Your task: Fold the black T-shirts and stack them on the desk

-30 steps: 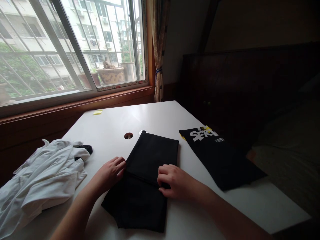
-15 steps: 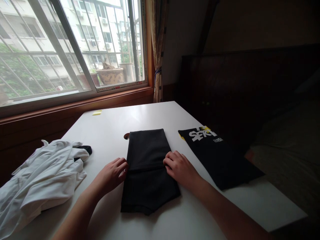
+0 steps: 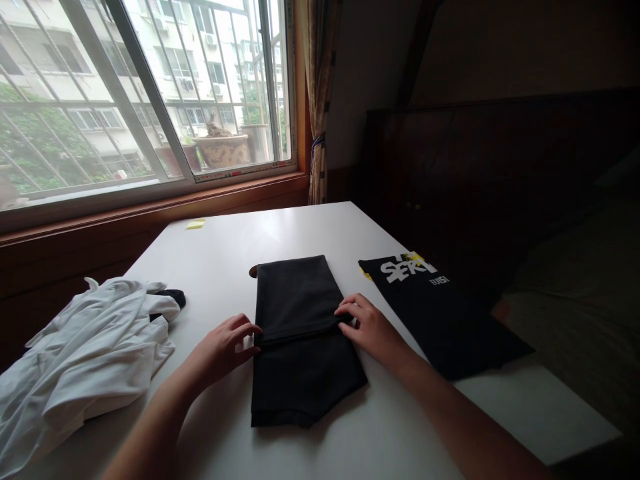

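Note:
A folded black garment [image 3: 297,293] lies in front of me, with a fold edge running across its middle. It looks like shorts or trousers, but I cannot tell which. My left hand [image 3: 233,343] pinches that fold at its left end, thumb low and fingers above. At the other end my right hand [image 3: 367,327] grips the same edge between thumb and fingers, and the cloth there is slightly lifted. The lower part of the garment rests flat, its bottom edge slanting up to the right.
A heap of white clothing [image 3: 100,353] with some black in it lies on the left. To the right, a folded black shirt [image 3: 450,327] with white lettering lies on the white table [image 3: 310,227]. Yellow paper [image 3: 195,224] is near the far edge, below the window.
Both hands have taken hold of the fold's ends, and its right end is raised slightly. The garment's lower part has shifted a little to the right.

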{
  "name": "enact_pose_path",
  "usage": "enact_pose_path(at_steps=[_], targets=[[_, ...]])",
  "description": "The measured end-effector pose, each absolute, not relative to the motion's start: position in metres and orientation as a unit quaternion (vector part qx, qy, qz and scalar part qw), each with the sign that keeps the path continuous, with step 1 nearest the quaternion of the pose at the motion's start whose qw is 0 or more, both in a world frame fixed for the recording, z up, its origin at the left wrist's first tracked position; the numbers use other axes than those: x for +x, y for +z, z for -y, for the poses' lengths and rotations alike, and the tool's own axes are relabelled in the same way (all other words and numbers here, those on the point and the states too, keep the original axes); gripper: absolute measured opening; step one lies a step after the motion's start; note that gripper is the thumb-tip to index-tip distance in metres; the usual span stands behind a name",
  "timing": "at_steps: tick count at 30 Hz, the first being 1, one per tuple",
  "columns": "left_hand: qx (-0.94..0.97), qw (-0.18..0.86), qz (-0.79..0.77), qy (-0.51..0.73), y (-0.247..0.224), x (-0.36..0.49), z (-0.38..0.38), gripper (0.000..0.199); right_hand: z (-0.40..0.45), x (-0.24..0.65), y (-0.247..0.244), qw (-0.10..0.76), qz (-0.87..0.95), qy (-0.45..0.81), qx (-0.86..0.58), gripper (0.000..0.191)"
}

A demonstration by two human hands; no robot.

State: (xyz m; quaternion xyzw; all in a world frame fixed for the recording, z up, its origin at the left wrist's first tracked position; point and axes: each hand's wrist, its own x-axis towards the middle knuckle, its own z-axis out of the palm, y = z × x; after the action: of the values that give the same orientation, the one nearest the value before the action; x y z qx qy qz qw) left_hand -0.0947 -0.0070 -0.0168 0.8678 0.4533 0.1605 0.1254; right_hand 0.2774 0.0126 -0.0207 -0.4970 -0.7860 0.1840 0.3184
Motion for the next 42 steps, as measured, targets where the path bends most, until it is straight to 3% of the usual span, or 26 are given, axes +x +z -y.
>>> enact_pose_path(at_steps=[12,17,28,34,42], targets=[[0.861,0.152,-0.458,0.163,-0.017,-0.09,0.007,0.011,-0.02,0.282,-0.026,0.323,0.761,0.242,-0.507,0.017],[0.836,0.176,-0.488,0.178,-0.014,-0.087,0.008,0.023,-0.024,0.284,-0.036,0.34,0.737,0.234,-0.535,0.009],[0.737,0.282,-0.566,0.238,-0.025,-0.073,0.007,0.041,-0.016,0.276,-0.03,0.274,0.717,0.221,-0.601,0.026],[0.713,0.314,-0.569,0.264,-0.022,-0.069,0.006,0.035,-0.02,0.275,-0.026,0.343,0.691,0.262,-0.58,0.014],[0.624,0.42,-0.534,0.387,-0.017,-0.065,0.006,0.03,-0.018,0.276,-0.017,0.419,0.63,0.338,-0.56,0.016]])
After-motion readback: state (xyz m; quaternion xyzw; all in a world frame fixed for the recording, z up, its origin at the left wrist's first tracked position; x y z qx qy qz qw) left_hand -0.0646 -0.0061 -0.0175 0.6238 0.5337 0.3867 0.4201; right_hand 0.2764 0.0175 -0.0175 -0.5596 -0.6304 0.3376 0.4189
